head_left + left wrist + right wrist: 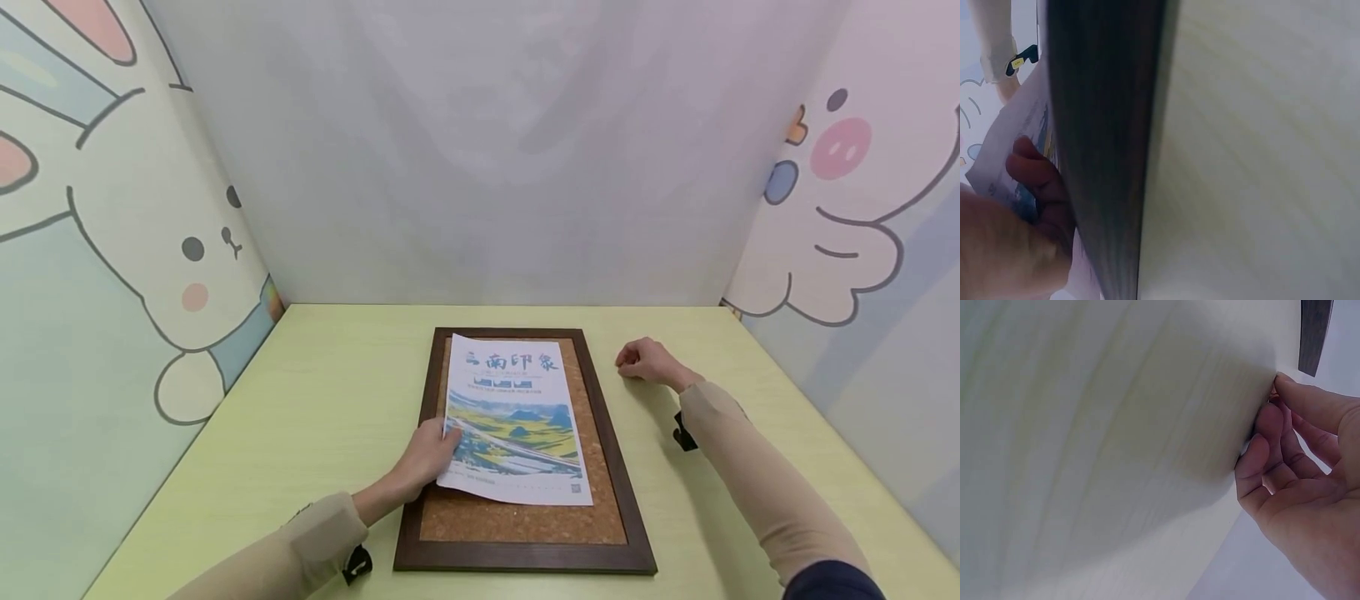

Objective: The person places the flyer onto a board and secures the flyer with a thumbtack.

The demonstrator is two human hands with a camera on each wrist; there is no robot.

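A white poster (513,425) with blue Chinese characters and a green-and-blue landscape lies over a cork board (517,525) in a dark brown wooden frame. My left hand (431,454) pinches the poster's left edge, thumb on top; the poster's lower left side bows up a little. In the left wrist view the thumb (1032,165) presses on the printed side, beside the dark frame (1107,125). To the right of the board, my right hand (648,362) has its fingers curled, fingertips down at the table top. I cannot tell whether something small sits between its thumb and fingers (1269,419).
The board stands on a pale yellow-green table (322,375). A grey-white curtain (487,167) rises behind it. Cartoon-printed walls, with a rabbit (150,217) on the left and a white character (847,225) on the right, bound both sides.
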